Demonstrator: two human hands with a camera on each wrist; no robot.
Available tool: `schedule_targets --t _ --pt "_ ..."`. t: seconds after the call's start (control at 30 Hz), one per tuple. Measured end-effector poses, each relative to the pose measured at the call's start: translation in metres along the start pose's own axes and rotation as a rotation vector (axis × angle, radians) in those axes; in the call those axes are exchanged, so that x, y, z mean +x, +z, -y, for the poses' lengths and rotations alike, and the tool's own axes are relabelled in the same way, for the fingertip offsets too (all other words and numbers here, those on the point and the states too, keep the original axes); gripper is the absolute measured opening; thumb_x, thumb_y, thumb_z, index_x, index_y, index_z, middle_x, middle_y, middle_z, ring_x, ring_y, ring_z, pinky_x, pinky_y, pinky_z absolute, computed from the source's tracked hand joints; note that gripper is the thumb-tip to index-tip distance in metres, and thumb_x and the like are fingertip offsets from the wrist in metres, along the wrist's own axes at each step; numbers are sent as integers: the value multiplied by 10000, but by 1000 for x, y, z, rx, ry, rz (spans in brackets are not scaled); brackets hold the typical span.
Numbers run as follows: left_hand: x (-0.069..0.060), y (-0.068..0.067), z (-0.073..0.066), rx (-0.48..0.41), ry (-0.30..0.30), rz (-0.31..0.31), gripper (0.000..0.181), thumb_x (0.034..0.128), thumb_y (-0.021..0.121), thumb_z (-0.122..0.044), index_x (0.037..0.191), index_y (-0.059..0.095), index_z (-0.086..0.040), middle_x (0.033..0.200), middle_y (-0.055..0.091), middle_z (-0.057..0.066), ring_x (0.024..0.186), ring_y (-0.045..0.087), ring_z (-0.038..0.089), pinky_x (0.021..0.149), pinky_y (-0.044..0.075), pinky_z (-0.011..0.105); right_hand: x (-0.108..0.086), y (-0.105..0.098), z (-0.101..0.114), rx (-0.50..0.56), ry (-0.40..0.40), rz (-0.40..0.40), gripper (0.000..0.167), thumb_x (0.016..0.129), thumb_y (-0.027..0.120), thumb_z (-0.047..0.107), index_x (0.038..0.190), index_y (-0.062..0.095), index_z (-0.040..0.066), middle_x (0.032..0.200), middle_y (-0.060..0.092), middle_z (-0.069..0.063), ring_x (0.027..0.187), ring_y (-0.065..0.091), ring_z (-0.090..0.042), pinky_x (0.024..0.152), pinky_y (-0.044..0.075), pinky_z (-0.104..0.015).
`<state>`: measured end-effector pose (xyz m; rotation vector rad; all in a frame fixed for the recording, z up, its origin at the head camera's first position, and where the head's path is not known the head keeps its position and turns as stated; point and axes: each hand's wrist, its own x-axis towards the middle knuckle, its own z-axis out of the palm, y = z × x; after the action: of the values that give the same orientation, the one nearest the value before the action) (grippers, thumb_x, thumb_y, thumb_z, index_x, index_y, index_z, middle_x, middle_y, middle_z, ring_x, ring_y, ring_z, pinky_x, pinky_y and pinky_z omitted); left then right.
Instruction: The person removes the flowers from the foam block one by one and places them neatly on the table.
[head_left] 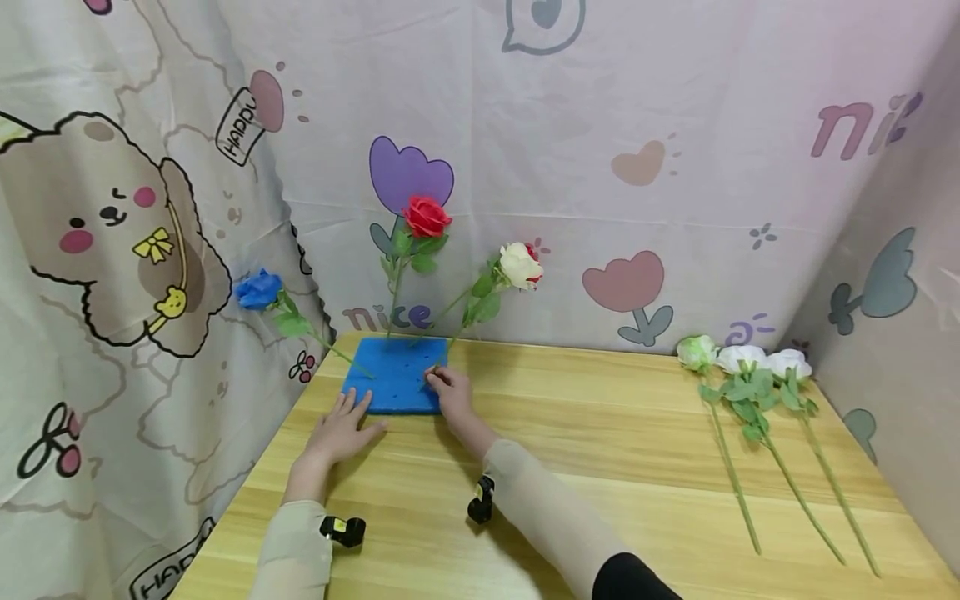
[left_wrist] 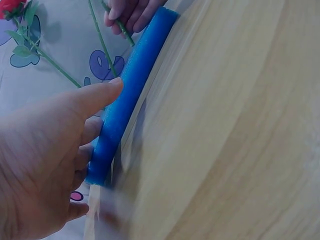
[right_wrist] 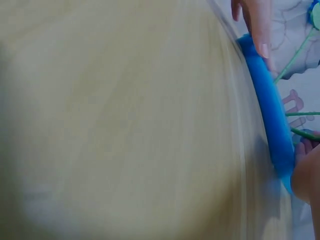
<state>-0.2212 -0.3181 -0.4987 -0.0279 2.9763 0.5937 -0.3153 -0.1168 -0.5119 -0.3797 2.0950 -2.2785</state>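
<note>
In the head view, a blue foam board (head_left: 397, 396) lies at the table's back left. My left hand (head_left: 341, 432) rests at its front left corner, fingers spread; the left wrist view has its thumb on the blue board's edge (left_wrist: 125, 100). My right hand (head_left: 453, 396) pinches a green stem (left_wrist: 125, 32) low down, over the board's right part. That stem leads up towards a white rose (head_left: 519, 265) and a red bloom mostly hidden behind it; which one it carries, I cannot tell. A red rose (head_left: 427, 217) and a blue rose (head_left: 258, 289) stand in the board, the blue leaning left.
Three pale flowers with long stems lie at the table's right: a greenish one (head_left: 697, 352) and two white ones (head_left: 741, 359), (head_left: 789, 363). A printed curtain (head_left: 555, 167) hangs behind the wooden table (head_left: 600, 433). Small holes dot the board.
</note>
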Motion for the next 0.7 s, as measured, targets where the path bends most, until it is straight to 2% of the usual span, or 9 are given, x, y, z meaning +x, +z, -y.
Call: schedule_targets --t 0.07,0.2,0.37,0.47,0.6,0.7 --pt "-1 0 0 -7 -1 1 817 971 449 -578 1562 193 -75 1610 50 276 1483 2 487 1100 82 762 -5 -5 3 25 11 28 188 946 591 16 1004 692 -131 1052 696 -268 931 663 -200 826 572 -304" --pt "-1 0 0 -9 0 1 816 973 444 -576 1564 184 -78 1612 43 274 1485 -2 483 1100 75 763 -18 -17 20 83 45 94 211 956 548 -27 1048 641 -193 1116 641 -335 996 647 -252 938 550 -447" --pt "-2 1 0 -22 2 -2 815 972 448 -575 1565 182 -82 1613 42 270 1487 -4 479 1100 69 763 -19 -28 10 111 73 109 221 962 534 -31 1067 623 -204 1135 622 -351 991 647 -245 977 512 -515" --pt "-1 2 0 -31 6 -4 819 970 455 -574 1563 185 -78 1612 46 273 1485 -1 483 1095 69 768 -18 -35 0 122 80 93 229 960 541 -26 1071 621 -210 1139 621 -370 1023 652 -332 973 507 -534" --pt "-1 2 1 -28 8 -5 829 966 450 -585 1563 185 -74 1610 44 277 1482 3 490 1090 72 771 -21 -46 -5 121 85 81 261 964 543 -11 1105 600 -223 1157 609 -390 1100 619 -440 958 528 -498" --pt "-1 2 1 -29 4 -5 828 965 455 -584 1564 185 -80 1613 40 271 1485 -2 484 1095 68 767 -24 -55 -5 118 99 74 276 967 544 2 1123 593 -220 1153 619 -374 1071 652 -380 913 565 -382"
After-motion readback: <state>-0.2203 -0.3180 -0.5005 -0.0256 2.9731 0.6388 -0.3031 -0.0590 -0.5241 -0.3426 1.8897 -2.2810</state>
